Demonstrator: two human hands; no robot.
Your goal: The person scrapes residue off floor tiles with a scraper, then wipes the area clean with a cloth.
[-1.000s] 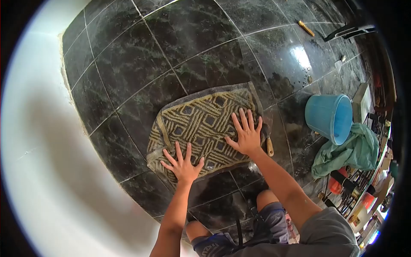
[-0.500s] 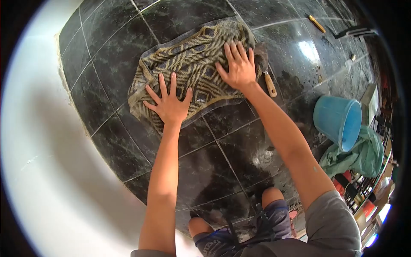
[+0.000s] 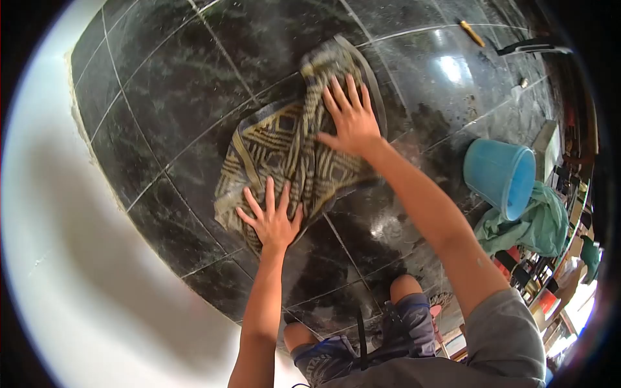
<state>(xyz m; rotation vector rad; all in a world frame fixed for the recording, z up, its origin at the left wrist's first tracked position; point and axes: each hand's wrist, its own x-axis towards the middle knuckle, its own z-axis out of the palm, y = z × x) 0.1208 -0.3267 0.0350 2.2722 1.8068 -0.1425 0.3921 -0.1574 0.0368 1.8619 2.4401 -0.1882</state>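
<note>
A patterned yellow-and-black cloth [image 3: 265,142] lies bunched on the dark tiled floor [image 3: 194,123]. My left hand [image 3: 273,223] presses flat on its lower part, fingers spread. Farther up and to the right, my right hand [image 3: 352,126] rests on the cloth with its fingers apart, and folds run between the two hands. The wooden-handled tool seen earlier beside the cloth is out of sight, and what covers it cannot be made out.
At the right stands a blue bucket [image 3: 498,174] beside a green cloth [image 3: 537,223]. A yellow-handled tool [image 3: 472,33] lies at the upper right. A white wall [image 3: 84,258] borders the floor on the left. Assorted items crowd the far right.
My left hand has moved down and slightly right, dragging the cloth's lower part. The cloth is narrower and more folded. My right hand is slightly lower and left. The wooden-handled tool no longer shows.
</note>
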